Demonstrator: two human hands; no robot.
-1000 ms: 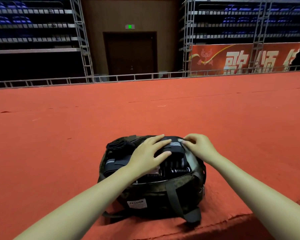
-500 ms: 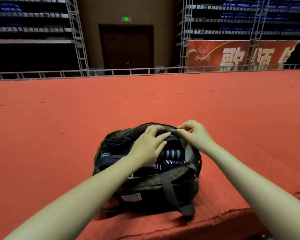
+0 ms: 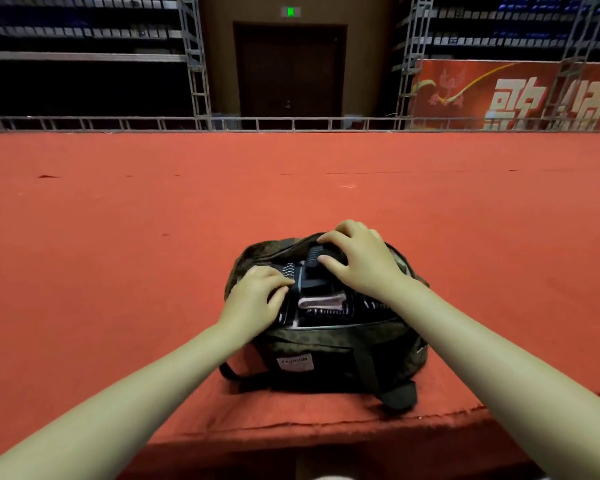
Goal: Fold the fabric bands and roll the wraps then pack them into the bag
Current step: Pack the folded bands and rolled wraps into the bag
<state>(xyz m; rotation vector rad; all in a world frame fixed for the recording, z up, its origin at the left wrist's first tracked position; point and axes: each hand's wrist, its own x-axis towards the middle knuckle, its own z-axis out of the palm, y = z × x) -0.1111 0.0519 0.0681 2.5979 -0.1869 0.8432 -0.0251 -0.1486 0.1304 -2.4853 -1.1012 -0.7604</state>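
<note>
A dark olive, camouflage-patterned bag [image 3: 340,355] sat on the red carpet [image 3: 153,237] close to the near edge of the raised platform, its top opening unzipped and a small white label reading "FASHION" on its front panel. Inside lay the packed wraps and bands [image 3: 321,301] — black fabric with white stripes, plus one pale pinkish-white roll near the middle — filling the bag nearly to its rim. The left hand [image 3: 253,301] rested on the contents at the left side of the opening, fingers bent and pressing down on the striped fabric; whether it gripped anything could not be told. The right hand [image 3: 359,261] lay over the far right part of the opening, fingers curved over the bag's upper edge and thumb touching a black ribbed piece [image 3: 314,263] — it appeared to press rather than pinch, though the fingertips were partly hidden. A dark strap [image 3: 399,394] trailed from the bag's front onto the carpet. Beyond the platform stood a metal railing [image 3: 291,123], truss towers, a dark double door [image 3: 289,69] under a green exit sign [image 3: 290,11], and a red banner [image 3: 520,95] with large white characters.
</note>
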